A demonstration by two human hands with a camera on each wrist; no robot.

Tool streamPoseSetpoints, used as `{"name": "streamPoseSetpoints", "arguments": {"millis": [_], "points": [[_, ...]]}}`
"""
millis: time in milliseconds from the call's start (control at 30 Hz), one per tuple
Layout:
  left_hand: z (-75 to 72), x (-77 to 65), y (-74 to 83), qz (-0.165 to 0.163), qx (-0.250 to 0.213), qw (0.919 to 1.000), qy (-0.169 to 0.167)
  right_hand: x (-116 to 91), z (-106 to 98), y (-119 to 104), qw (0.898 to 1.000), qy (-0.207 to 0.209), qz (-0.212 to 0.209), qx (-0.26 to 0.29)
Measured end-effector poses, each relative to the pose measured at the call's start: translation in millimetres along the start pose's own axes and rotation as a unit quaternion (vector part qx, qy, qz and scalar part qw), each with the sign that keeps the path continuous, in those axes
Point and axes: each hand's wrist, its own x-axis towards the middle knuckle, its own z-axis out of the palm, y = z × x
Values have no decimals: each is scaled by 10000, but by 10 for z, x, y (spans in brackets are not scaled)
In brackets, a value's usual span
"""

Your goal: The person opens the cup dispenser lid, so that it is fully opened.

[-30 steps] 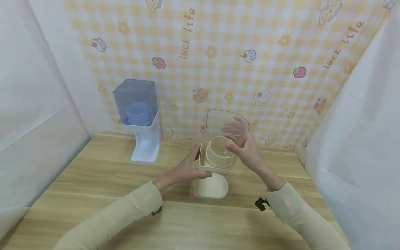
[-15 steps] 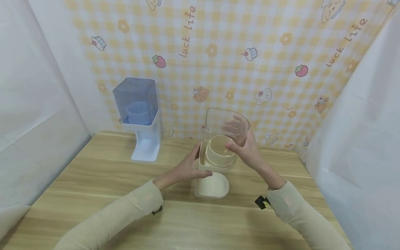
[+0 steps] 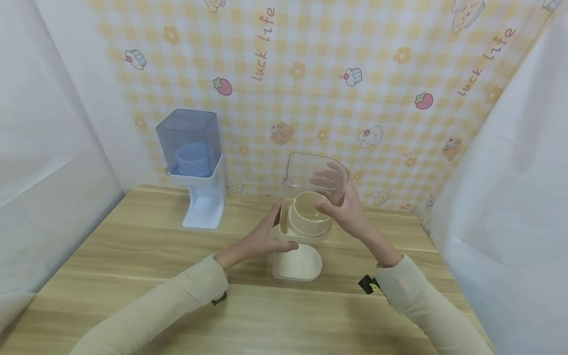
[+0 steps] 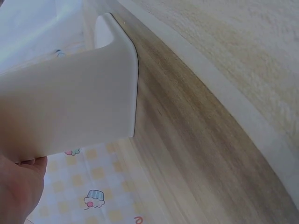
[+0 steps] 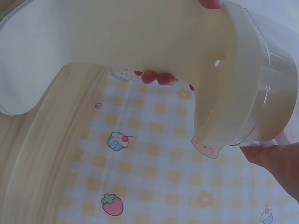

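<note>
A cream dispenser (image 3: 297,264) stands mid-table, with a clear tank (image 3: 306,172) on top and a cream cup inside it. My left hand (image 3: 262,239) grips the cream body from the left, thumb in front. My right hand (image 3: 341,207) holds the clear tank from the right, fingers curled round its far side. In the left wrist view the cream body (image 4: 70,102) fills the left, with my palm (image 4: 18,186) under it. The right wrist view shows the cream body (image 5: 140,37), the clear tank (image 5: 275,102) and my right hand (image 5: 275,161).
A white dispenser with a blue tank (image 3: 193,162) stands at the back left of the wooden table (image 3: 133,256). A yellow checked cloth hangs behind, and white sheets close both sides.
Both hands stay on the cream dispenser in the same grip. Only the head view has drifted slightly.
</note>
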Motion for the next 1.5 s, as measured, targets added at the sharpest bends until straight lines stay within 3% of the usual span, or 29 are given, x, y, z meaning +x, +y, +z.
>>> {"name": "streamPoseSetpoints", "arguments": {"millis": [533,933,1233,1500], "points": [[10,7,-5,70,-98,9999,-53,-44,5,22,9990,48,-386,202],[8,16,-1,-33,-120,9999,-12,11,-20,-34,9999,-80,114,-95],[5,12,-12,-42,-127,9998,-117,31,-28,-47,9995,-170,200,-196],[18,24,-19,1,-168,9998,-125,-26,-50,14,9999,43,-3,102]]}}
